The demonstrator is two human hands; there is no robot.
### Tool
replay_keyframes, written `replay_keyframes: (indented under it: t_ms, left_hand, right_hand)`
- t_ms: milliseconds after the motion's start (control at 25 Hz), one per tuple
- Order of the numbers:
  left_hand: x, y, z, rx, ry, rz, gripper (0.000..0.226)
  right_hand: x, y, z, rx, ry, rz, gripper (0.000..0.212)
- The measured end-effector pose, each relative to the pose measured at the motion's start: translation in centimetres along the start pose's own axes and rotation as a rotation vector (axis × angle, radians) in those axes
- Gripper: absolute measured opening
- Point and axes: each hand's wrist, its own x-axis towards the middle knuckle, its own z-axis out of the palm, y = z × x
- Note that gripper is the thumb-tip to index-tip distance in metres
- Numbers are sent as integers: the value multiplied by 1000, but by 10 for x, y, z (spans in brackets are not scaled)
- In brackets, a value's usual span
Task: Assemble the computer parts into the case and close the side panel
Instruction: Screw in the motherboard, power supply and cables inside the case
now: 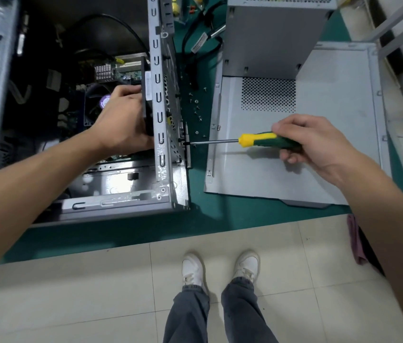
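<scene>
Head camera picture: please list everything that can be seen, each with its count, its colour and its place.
open grey metal computer case: one, grey, left on the mat.
black fan part: one, black, inside the case against its right wall.
yellow and green screwdriver: one, tip at the case's outer wall.
flat grey metal side panel: one, grey, lying right of the case.
grey metal box: one, grey, standing on the panel's far end.
small loose screws: several, silver, on the mat between case and panel.
black cables: a few, black, far mat.
green table mat: one, green.
white shoes: two, on the tiled floor.
left hand: grip on the fan part.
right hand: grip on the screwdriver.
</scene>
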Motion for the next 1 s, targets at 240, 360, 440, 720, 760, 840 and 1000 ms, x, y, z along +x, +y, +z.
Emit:
replay_keyframes:
  t_ms: [240,360,440,720,760,840,1000]
  left_hand:
    - [1,2,0,6,-5,-10,16]
    - [0,1,0,4,-8,3,17]
    - [0,-1,1,17,-7,8,16]
    - [1,0,0,9,-17,20,17]
    - [1,1,0,4,-17,18,17]
    - [1,2,0,0,-11,15,17]
    - [1,2,0,3,-17,8,13]
  right_hand:
    - [0,3,-1,12,-11,19,6]
    - [2,3,2,-156,34,18,30]
    - [3,2,4,-214,42,37,33]
    - [2,-3,4,-121,35,65,30]
    - [3,-2,6,-169,49,103,34]
    - [3,-2,4,-93,3,137,19]
    - [5,-1,-4,148,-62,87,11]
